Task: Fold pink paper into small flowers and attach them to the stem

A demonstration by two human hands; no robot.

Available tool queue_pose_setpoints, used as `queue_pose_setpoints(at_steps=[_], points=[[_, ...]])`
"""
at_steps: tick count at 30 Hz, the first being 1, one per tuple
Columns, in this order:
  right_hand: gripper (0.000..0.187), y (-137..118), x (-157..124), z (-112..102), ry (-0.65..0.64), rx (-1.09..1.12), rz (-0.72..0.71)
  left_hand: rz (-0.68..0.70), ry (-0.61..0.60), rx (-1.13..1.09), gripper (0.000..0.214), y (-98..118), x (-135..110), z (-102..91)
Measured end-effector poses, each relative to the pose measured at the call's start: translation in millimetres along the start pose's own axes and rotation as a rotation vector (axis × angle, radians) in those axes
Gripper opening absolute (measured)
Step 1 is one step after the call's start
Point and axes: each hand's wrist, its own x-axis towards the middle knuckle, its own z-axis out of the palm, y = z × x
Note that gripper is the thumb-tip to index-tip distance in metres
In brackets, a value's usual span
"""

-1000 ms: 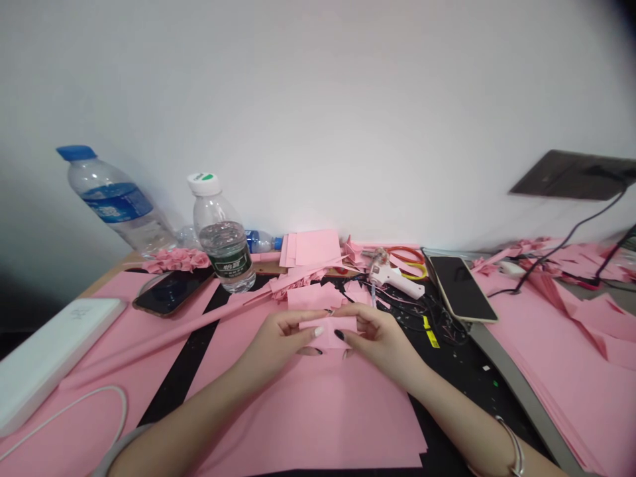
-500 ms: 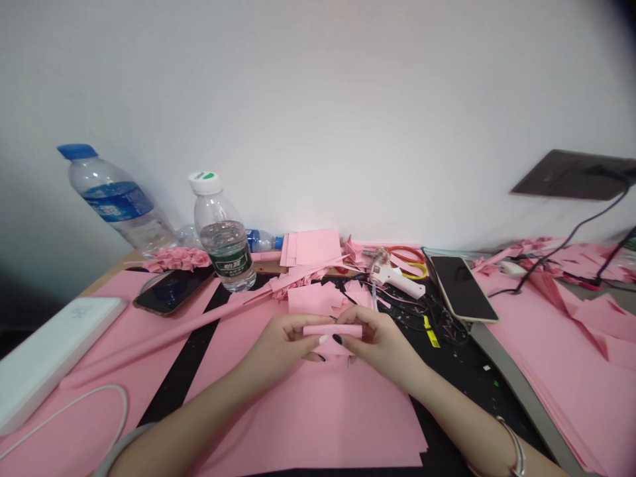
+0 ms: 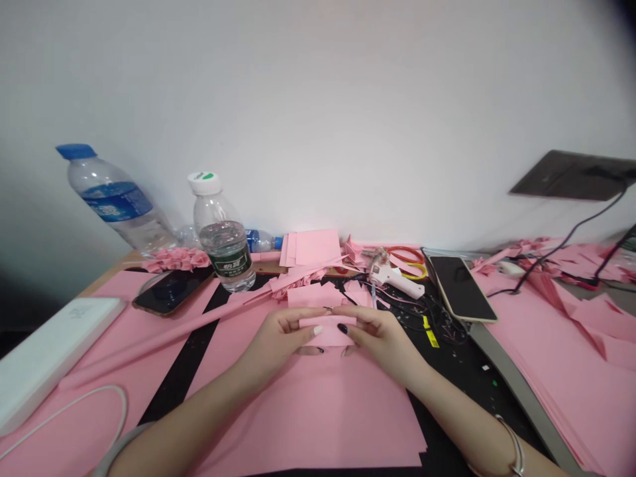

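Observation:
Both of my hands meet over the middle of the desk and pinch one small pink paper piece [image 3: 328, 332]. My left hand [image 3: 278, 341] grips its left side, thumb on top and fingers curled under. My right hand [image 3: 378, 338] grips its right side the same way. The piece is held just above a large pink paper sheet [image 3: 318, 411] lying on the black mat. More small pink cut squares [image 3: 311, 295] lie just beyond my fingers.
A white glue gun [image 3: 395, 278], a tangle of wires and a phone [image 3: 461, 288] lie to the right. Two water bottles [image 3: 223, 235] [image 3: 116, 202], another phone [image 3: 171, 291] and a white box [image 3: 47, 358] stand on the left. Pink paper stacks [image 3: 571, 351] fill the right side.
The small pink piece was folded up into a narrow strip half a second ago and now lies wider between my fingers again. My hands have hardly shifted.

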Motion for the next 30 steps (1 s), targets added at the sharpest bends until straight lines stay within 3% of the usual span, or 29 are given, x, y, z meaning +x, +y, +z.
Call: queue_pose_setpoints(at_steps=[30], points=[[0.028, -6.4, 1.5, -0.3, 0.024, 0.046, 0.045, -0.004, 0.004, 0.016, 0.037, 3.1, -0.8, 1.8]])
